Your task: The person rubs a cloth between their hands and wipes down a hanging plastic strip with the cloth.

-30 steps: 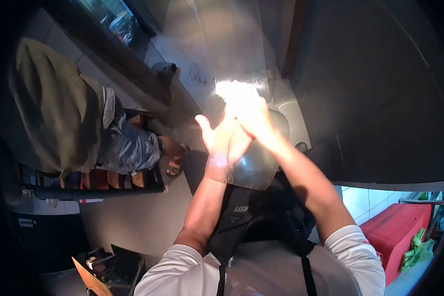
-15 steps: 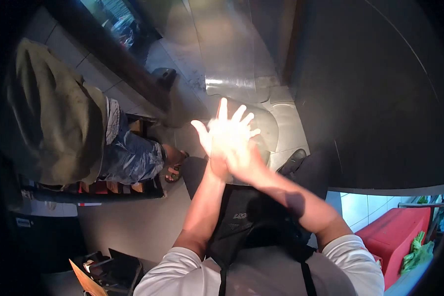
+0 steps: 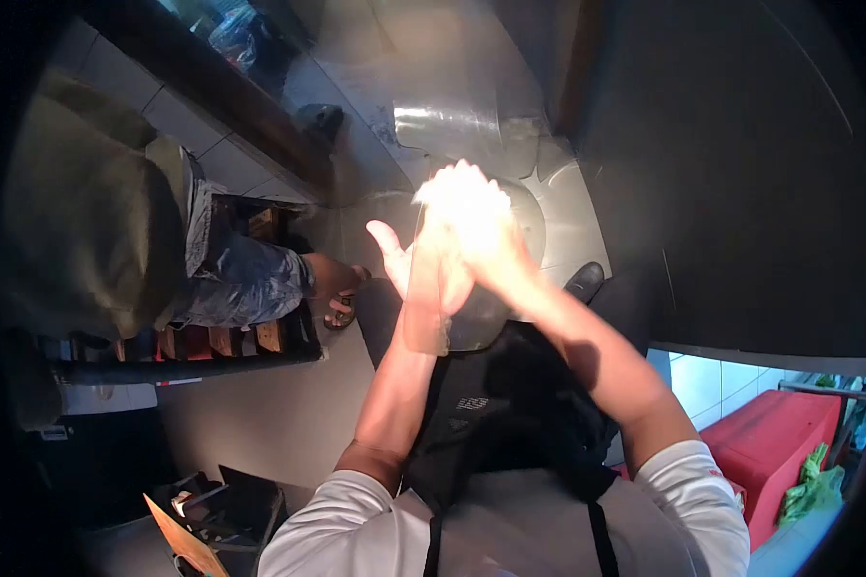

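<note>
toward twelve o'clock: right hand [image 3: 496, 245] overlapping left hand [image 3: 443, 274]
fingers [image 3: 465, 183]: glare-washed, cannot tell grip
palms: seemingly pressing
next move: calls for contact

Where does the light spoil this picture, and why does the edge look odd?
Head view: glare whites out much of the left hand and right hand; head view: the right forearm is partly shadowed; head view: the corners fade to black, perhaps from a wide lens.

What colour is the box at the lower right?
The box is red, shown in the head view.
</note>
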A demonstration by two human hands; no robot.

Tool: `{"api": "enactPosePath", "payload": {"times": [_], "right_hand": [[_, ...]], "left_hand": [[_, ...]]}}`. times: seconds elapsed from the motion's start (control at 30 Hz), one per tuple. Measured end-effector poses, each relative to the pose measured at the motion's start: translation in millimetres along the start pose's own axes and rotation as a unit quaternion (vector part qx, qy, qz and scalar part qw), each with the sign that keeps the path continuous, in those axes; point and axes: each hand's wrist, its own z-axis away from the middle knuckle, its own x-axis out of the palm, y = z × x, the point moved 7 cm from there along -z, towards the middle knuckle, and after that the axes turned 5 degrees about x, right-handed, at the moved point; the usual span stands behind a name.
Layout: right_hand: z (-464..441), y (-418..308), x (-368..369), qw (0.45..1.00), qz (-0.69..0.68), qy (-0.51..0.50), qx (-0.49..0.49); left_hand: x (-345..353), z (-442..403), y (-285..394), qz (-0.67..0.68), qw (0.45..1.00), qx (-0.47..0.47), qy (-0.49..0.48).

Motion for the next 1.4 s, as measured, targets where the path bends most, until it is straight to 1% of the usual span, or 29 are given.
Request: {"api": "enactPosePath", "payload": {"times": [0.03,0.1,0.13,0.2,0.23,0.3,0.37,0.4,0.47,0.53,0.6,0.67,0.7,0.73,0.77,0.83,0.87,0.97,1.0,1.03,1.1,1.13,1.17,1.23,1.27,1.3,1.33,1.37,1.4], "right_hand": [[-8,40,7,0.982,-0.179,0.059,0.001],[-26,42,2,0.973,-0.208,-0.002,0.096],[-20,26,5,0.977,-0.196,-0.021,0.084],[14,-16,12,0.982,-0.171,-0.064,0.052],[28,-35,2,0.979,-0.196,-0.049,-0.002],[39,-33,7,0.980,-0.182,-0.080,-0.021],[20,3,0,0.989,-0.105,-0.096,0.047],[4,32,-3,0.940,-0.239,-0.104,0.221],[-2,52,-9,0.891,-0.341,-0.054,0.296],[-1,39,-7,0.948,-0.294,0.048,0.114],[48,-14,2,0.990,-0.106,-0.056,0.076],[58,-41,-8,0.979,-0.185,-0.082,0.033],[66,-34,-11,0.976,-0.198,-0.081,0.036],[66,-14,-13,0.967,-0.223,-0.070,0.102],[52,15,-14,0.954,-0.245,-0.058,0.166],[30,59,-17,0.918,-0.277,-0.027,0.282],[24,49,-23,0.944,-0.237,0.005,0.229],[68,-30,-16,0.958,-0.264,-0.048,0.099],[70,-54,-23,0.969,-0.235,-0.053,0.050],[70,-72,-27,0.976,-0.209,-0.056,0.002],[77,-31,-20,0.990,-0.120,-0.050,0.056],[61,-4,-20,0.970,-0.224,-0.008,0.093],[44,15,-24,0.989,-0.136,0.011,0.054],[20,46,-21,0.927,-0.260,-0.019,0.270],[15,21,-24,0.937,-0.280,-0.007,0.209],[22,-10,-27,0.943,-0.300,0.004,0.147],[48,-21,-13,0.958,-0.185,-0.120,0.185],[50,-60,-19,0.982,-0.159,-0.080,0.063],[54,-66,-19,0.986,-0.145,-0.083,0.026]], "left_hand": [[8,-1,-8,0.064,0.998,0.003,-0.001],[17,-7,-16,0.004,1.000,0.016,-0.015],[7,-15,-14,0.117,0.993,0.012,-0.010],[-24,-25,-2,-0.097,0.995,0.000,0.028],[-26,-29,-1,-0.077,0.996,-0.034,-0.002],[-25,-30,4,-0.045,0.997,-0.038,-0.056],[-16,-16,-4,0.024,0.996,-0.059,-0.058],[5,-8,-10,0.077,0.994,-0.067,-0.039],[15,-2,-34,0.132,0.988,-0.078,-0.021],[-19,-9,-30,0.168,0.985,-0.046,0.019],[-36,-16,-20,0.072,0.991,-0.046,-0.102],[-32,-7,-13,0.066,0.996,-0.019,-0.060],[-29,0,-10,0.060,0.998,-0.011,-0.035],[-13,7,-13,0.087,0.990,-0.032,-0.106],[-4,13,-16,0.101,0.995,-0.014,0.014],[25,25,-37,0.076,0.993,-0.066,-0.054],[17,21,-45,0.243,0.967,-0.073,-0.005],[-24,-2,-25,0.100,0.979,-0.064,-0.168],[-20,1,-15,0.022,0.998,-0.034,0.056],[-12,-4,-14,0.089,0.994,-0.049,-0.029],[-8,1,-15,0.215,0.956,-0.083,-0.179],[1,7,-16,0.238,0.962,-0.070,-0.113],[11,13,-17,0.256,0.964,-0.053,-0.048],[23,13,-39,0.138,0.988,-0.051,-0.052],[15,8,-35,0.024,0.999,0.015,-0.019],[-4,0,-36,0.389,0.919,-0.071,-0.016],[-21,-10,-27,0.252,0.963,-0.067,-0.075],[-31,-17,-20,0.109,0.984,-0.061,-0.128],[-33,-18,-11,0.012,0.996,-0.030,0.081]]}}
